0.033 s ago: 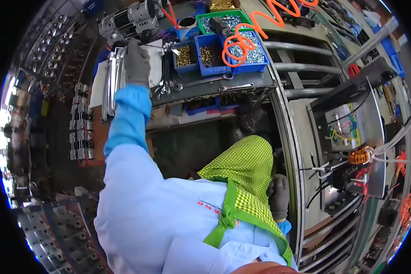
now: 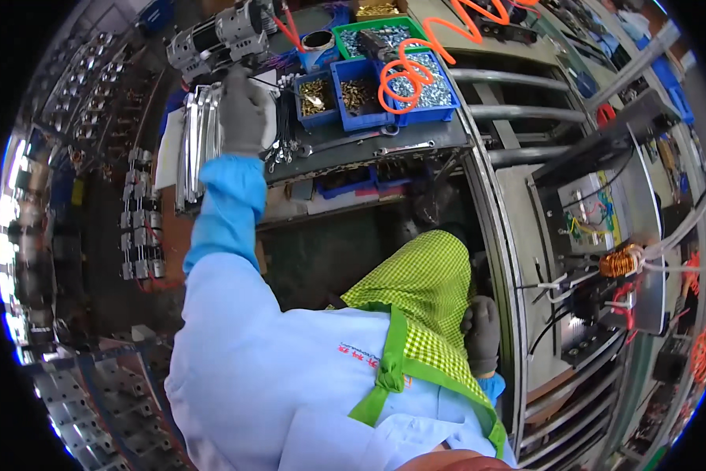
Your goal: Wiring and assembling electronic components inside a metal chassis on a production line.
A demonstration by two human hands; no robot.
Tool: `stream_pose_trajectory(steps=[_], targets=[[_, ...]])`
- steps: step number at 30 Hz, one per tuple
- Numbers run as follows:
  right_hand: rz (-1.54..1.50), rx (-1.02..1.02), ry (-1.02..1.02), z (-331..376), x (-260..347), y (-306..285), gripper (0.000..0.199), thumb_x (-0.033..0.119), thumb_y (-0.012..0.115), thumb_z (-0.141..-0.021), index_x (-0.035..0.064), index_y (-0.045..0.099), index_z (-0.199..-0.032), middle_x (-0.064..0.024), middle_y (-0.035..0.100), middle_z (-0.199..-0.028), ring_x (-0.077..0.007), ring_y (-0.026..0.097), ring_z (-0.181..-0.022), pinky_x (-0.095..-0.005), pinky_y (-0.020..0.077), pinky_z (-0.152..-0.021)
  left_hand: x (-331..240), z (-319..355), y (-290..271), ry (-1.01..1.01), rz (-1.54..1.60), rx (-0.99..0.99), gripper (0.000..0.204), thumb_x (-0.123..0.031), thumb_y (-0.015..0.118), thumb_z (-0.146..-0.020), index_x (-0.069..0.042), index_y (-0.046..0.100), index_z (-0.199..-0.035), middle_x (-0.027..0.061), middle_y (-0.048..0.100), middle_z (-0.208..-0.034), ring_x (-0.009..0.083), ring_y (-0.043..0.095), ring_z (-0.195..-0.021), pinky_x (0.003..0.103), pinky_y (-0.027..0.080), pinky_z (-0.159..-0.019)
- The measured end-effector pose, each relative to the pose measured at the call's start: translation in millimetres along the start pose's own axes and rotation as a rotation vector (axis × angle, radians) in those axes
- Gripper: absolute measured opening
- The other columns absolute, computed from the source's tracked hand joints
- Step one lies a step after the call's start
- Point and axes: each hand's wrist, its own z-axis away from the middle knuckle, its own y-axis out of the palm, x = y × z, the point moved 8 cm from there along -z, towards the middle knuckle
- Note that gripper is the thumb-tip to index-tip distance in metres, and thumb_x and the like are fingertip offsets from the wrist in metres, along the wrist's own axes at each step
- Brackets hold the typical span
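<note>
The scene is lit unevenly, with the brightest patches thrown across the upper right, where the blue bins [image 2: 384, 86] and the orange coiled hose [image 2: 416, 55] are rendered in saturated colour. Strong glare is seen along the far left rim, where highlights are blown out to white. A deep shadow is cast under the workbench [image 2: 369, 149], and the space beneath it is lost in darkness. The white coat [image 2: 290, 369] is evenly exposed, without clipping. Heavy fisheye distortion is noted: straight rails are bent toward the rim, and black corners are left outside the circle. Detail is softened and smeared toward the edges; the centre is kept reasonably sharp.
</note>
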Motion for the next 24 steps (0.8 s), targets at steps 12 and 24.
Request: stream_pose_trajectory(steps=[12,24], targets=[[0.148,0.084,-0.605,27.8,144.6,19.1,0.032,0.014,0.066,-0.084,0.0013,0.056,-0.112,-0.0008,0.056,-0.089,-0.0093,0.051,-0.078,-0.024,0.044,-0.07,-162.5,265.1,283.0,-0.439,1.002,0.759,0.024,-0.03,0.054,-0.096,-0.007,0.053,-0.09,-0.0032,0.032,-0.057,0.0064,0.03,-0.046,0.023,0.022,-0.041],[0.164,-0.377,-0.633,120.5,131.9,-118.5,0.019,0.017,0.056,-0.094,-0.0003,0.061,-0.1,0.0002,0.055,-0.077,-0.0069,0.049,-0.069,-0.0227,0.0411,-0.06,-254.1,496.9,329.2,-0.124,0.866,1.835,0.021,-0.023,0.061,-0.092,-0.002,0.06,-0.096,-0.0007,0.057,-0.076,0.0076,0.052,-0.066,0.025,0.043,-0.056]])
